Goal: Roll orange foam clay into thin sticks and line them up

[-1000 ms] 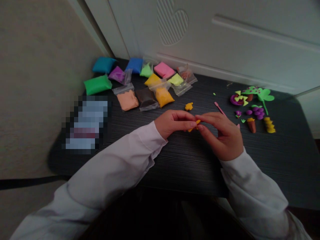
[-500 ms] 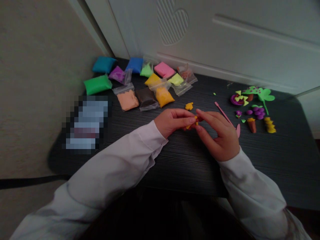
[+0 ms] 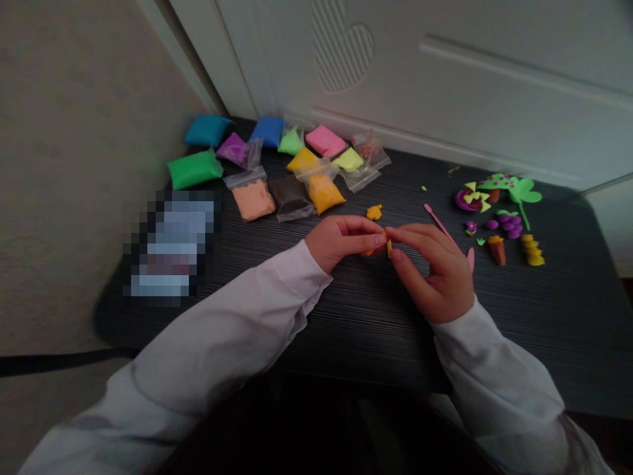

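Note:
Over the middle of the dark table, my left hand and my right hand meet fingertip to fingertip. Both pinch a small piece of orange clay; only a sliver shows between the fingers. A second orange lump lies on the table just beyond them. A thin pink modelling tool rests behind my right hand, partly hidden by it.
Several bags of coloured clay lie at the back left. Finished clay shapes, green, purple, yellow and brown, sit at the back right. A blurred flat object lies at the left edge. A white panelled wall stands behind.
My right hand's fingers have shifted slightly left and closer to the left hand, working the orange clay. The arms have hardly moved.

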A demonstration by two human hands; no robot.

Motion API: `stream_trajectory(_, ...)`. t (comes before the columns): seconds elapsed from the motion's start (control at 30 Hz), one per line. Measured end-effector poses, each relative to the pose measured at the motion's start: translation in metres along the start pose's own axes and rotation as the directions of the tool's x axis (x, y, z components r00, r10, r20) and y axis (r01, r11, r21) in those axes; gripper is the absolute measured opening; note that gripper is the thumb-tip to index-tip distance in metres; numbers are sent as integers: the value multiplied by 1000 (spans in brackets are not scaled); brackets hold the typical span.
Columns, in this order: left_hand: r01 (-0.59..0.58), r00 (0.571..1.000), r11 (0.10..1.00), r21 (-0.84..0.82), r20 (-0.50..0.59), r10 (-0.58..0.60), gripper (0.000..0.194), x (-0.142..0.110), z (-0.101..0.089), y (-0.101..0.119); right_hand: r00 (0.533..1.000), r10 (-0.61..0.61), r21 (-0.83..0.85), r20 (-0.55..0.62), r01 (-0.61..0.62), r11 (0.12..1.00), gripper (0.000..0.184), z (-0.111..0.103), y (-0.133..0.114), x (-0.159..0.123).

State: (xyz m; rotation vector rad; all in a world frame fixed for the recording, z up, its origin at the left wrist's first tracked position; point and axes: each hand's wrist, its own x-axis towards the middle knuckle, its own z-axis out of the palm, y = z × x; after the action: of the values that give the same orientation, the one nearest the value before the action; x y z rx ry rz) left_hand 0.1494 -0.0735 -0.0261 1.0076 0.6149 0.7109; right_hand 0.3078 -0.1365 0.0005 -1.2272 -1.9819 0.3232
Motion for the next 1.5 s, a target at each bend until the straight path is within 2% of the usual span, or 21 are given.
stream_trajectory(0.13, -2, 1000, 1000, 9, -1, 2, 20, 0, 0, 0, 1000, 15, 17, 26, -15, 1000, 30, 0, 0, 0)
stream_trajectory(0.27, 3, 1000, 1000, 18, 9, -3, 16, -1, 0, 1, 1000, 28, 42, -8, -27, 999, 38, 1, 0, 0)
stream_trajectory(0.43, 25, 999, 999, 24, 41, -26, 16, -2, -1, 1, 1000, 10, 21, 26, -11, 1000, 32, 1, 1, 0)
stream_trajectory(0.57, 42, 997, 999, 18, 62, -43, 13, -3, -1, 1, 1000, 14, 29, 13, -14, 999, 39, 1, 2, 1)
stream_trajectory(0.7, 57, 992, 998, 28, 108, -60, 13, -4, -1, 2, 998, -16, 9, 53, 16, 1000, 28, 1, 4, 1)
stream_trajectory(0.83, 66, 994, 998, 5, 87, -67, 19, -4, 0, 2, 1000, -24, -25, 1, 24, 999, 19, -1, 5, 1)
stream_trajectory(0.97, 75, 995, 997, -27, 71, -73, 23, -3, -1, 3, 998, -11, -40, -56, 8, 999, 19, -2, 5, 2)
stream_trajectory(1.2, 75, 995, 997, 3, 70, -75, 18, -2, -3, 1, 998, -47, -79, -40, 44, 996, 27, 3, 5, 0)
stream_trajectory(1.3, 74, 993, 997, -21, 97, -71, 16, -2, -2, -1, 998, -53, -104, -37, 48, 993, 23, 5, 6, -1)
stream_trajectory(1.5, 75, 995, 997, 4, 60, -75, 18, -2, -2, 1, 995, -32, -103, -97, 22, 994, 22, 3, 5, -2)
